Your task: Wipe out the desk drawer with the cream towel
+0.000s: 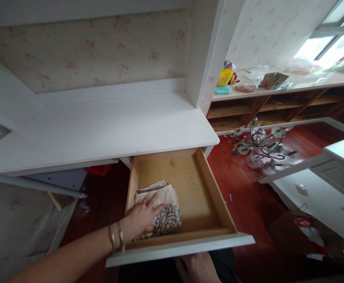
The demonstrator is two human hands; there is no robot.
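Lower centre: left hand (144,215) palm-down, fingers spread on folded cloth (168,210); right hand (200,268) below drawer front (180,247), grip unclear.

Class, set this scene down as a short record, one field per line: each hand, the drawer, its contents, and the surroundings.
Left hand: the left hand lies on the cloth, fingers spread
Right hand: the right hand is below the drawer front, partly hidden; grip unclear
Drawer: the drawer is pulled out from under a white desktop
Contents: folded patterned cloth, on the drawer's left side
Floor beyond: a chandelier
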